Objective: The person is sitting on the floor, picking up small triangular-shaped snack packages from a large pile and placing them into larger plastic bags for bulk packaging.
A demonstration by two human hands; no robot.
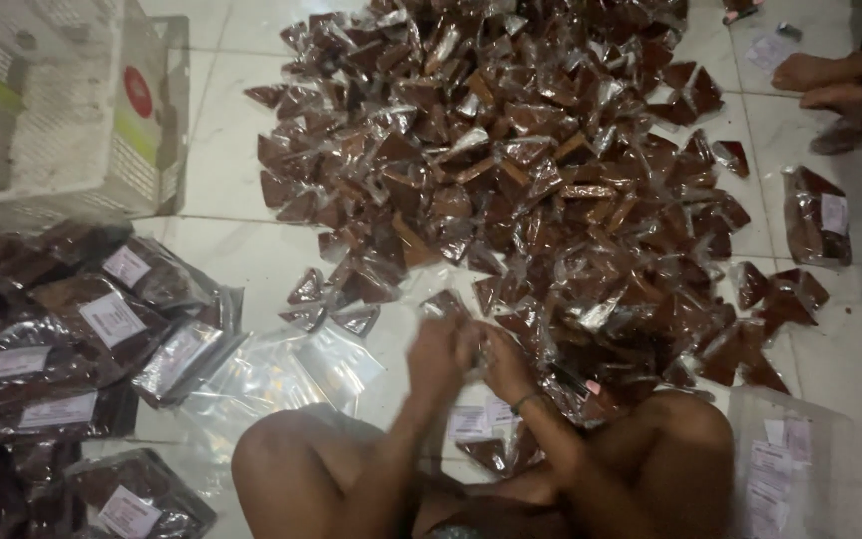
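Left hand (pixel 434 354) and right hand (pixel 499 359) together, blurred, fingers curled, forearms converging above bent knees.

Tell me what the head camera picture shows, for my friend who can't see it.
A person sits on a white tiled floor, left hand and right hand close together, blurred, at a small clear packet. Ahead lies a big heap of brown wedge packets; labelled filled bags are stacked at the left.

A white tiled floor (pixel 231 150) carries a big heap of small brown packets (pixel 531 170) just beyond the left hand (pixel 434 351). Labelled filled bags (pixel 72 339) and empty clear bags (pixel 281 374) lie left of it, with a white basket (pixel 62 110) farther off.
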